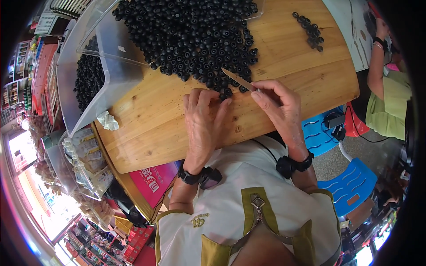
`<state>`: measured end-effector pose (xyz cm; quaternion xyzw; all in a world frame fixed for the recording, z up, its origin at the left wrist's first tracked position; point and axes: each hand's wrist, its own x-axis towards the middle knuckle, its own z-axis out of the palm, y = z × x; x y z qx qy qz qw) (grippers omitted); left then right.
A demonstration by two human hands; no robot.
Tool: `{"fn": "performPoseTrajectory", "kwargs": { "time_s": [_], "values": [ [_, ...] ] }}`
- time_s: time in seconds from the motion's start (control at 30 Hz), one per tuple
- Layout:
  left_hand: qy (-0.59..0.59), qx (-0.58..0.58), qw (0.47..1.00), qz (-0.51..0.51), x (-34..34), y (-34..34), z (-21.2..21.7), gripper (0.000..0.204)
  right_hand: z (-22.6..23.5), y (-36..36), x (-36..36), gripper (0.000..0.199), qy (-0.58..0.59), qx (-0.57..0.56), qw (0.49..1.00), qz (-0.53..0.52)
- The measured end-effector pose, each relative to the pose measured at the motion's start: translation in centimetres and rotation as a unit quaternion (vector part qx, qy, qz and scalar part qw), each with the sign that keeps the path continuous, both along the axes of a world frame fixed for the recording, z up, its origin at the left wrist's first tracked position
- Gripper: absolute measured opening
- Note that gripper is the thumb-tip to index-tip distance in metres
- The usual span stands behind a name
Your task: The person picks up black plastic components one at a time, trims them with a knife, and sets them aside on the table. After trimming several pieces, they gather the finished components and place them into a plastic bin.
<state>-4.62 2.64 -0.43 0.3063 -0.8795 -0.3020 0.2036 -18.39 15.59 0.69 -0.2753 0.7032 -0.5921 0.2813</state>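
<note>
A large pile of small round black caps (191, 37) spreads over the wooden table (151, 128). My left hand (200, 122) rests at the near edge of the pile, fingers curled, with a black cap (222, 96) between thumb and forefinger. A thin knife (237, 80) is pinched in my right hand (283, 106) by its near end. Its blade points up and to the left, over the caps, with the tip just above them. The knife's handle is mostly hidden by my fingers.
At the left a clear plastic bin (106, 66) holds more black caps. A crumpled tissue (108, 120) lies by the table's left edge. Several caps (310, 30) sit apart at the far right. Blue chairs (348, 186) and another person's arm (377, 62) are on the right.
</note>
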Motion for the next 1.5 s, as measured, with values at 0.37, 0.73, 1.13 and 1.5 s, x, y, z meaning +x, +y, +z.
{"fn": "performPoseTrajectory", "kwargs": {
  "time_s": [0.37, 0.73, 1.13, 1.5],
  "values": [
    [0.329, 0.523, 0.784, -0.050, 3.0, -0.7, 2.1, 0.027, 2.0, -0.6, 0.9, 0.019, 0.025, -0.020, 0.998, 0.063],
    [0.408, 0.611, 0.675, -0.071, 3.6, -2.2, 1.5, 0.032, 4.3, -2.4, 2.5, 0.026, 0.120, -0.061, 0.979, 0.155],
    [0.403, 0.592, 0.692, -0.086, 4.3, -2.5, 1.4, 0.041, 4.5, -3.2, 2.9, 0.027, 0.149, -0.082, 0.969, 0.181],
    [0.434, 0.603, 0.658, -0.126, 5.1, -3.0, 1.7, 0.026, 3.2, -2.7, -0.1, 0.021, 0.157, 0.021, 0.984, 0.082]
  ]
}}
